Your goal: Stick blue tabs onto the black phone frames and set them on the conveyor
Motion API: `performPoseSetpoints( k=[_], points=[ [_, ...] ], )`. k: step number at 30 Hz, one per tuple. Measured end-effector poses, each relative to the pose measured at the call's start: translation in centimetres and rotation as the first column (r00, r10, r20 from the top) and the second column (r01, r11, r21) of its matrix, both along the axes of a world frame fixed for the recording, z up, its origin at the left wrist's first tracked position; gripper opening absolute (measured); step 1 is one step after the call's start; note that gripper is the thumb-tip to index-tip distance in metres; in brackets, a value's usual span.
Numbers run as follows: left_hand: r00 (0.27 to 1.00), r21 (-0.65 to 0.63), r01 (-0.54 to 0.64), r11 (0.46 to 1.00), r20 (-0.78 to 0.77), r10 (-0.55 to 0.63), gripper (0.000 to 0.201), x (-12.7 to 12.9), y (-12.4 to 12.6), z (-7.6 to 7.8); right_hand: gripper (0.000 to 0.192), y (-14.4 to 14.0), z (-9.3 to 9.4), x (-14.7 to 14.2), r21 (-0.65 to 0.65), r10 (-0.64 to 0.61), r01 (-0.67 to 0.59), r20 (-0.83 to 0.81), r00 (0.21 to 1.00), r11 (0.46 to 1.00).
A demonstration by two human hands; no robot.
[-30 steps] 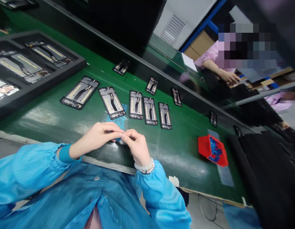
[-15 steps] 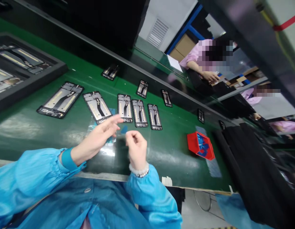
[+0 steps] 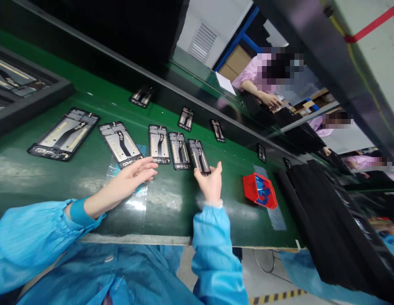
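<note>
My left hand (image 3: 131,180) is open, fingers stretched out together, over the lower end of a tilted phone screen assembly (image 3: 122,144). Under that phone part lies a clear plastic sheet (image 3: 140,199) with a blue edge. My right hand (image 3: 211,184) has thumb and fingers spread around the lower end of another phone screen assembly (image 3: 198,152); the thumb is at its left corner, and a gap shows on the finger side. Two more phone parts, one left (image 3: 159,144) and one nearer (image 3: 179,150), stand in a row beside it.
A larger-looking phone part (image 3: 65,134) lies left, near a black foam tray (image 3: 61,91) holding others. Several phone parts lie along the back ledge. A red bin (image 3: 250,188) with blue film scraps stands right, near black covers (image 3: 324,224). Co-workers in pink sit beyond.
My right hand has moved right and forward from beside the left hand, its pinched fingers now spread at the phone part. The small blue piece between the hands no longer shows. The view has shifted slightly.
</note>
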State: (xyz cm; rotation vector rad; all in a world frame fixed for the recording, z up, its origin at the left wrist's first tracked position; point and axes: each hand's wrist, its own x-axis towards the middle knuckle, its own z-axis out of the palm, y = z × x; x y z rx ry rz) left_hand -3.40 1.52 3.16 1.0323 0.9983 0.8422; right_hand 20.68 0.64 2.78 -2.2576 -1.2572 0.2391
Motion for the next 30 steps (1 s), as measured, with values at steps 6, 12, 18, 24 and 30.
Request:
performPoseSetpoints(
  k=[6,12,18,24,30],
  points=[
    [0.996,0.136,-0.020,0.990,0.088,0.008,0.058,0.8,-0.3,0.2,0.067,-8.3,-0.1,-6.9,0.357,0.458,-0.389,-0.129,0.880,0.849],
    [0.985,0.198,0.161,0.967,-0.084,-0.147,0.045,0.3,-0.8,-1.9,0.015,-5.9,0.2,-6.9,0.369,0.455,-0.328,-0.339,0.824,0.870],
    [0.972,0.232,0.230,0.945,-0.102,-0.211,0.059,0.3,-1.3,-2.3,0.016,-3.8,1.0,-6.9,0.311,0.481,-0.410,-0.199,0.854,0.857],
    [0.957,0.143,0.286,0.948,-0.096,-0.274,0.059,-0.2,-1.4,-1.5,0.018,-2.6,2.2,-4.6,0.222,0.614,-0.588,-0.468,0.636,0.778],
    [0.950,0.104,0.306,0.946,-0.098,-0.297,0.061,-0.2,-1.5,-1.0,0.016,-2.4,2.3,-4.7,0.193,0.643,-0.641,-0.472,0.603,0.743]
  ],
)
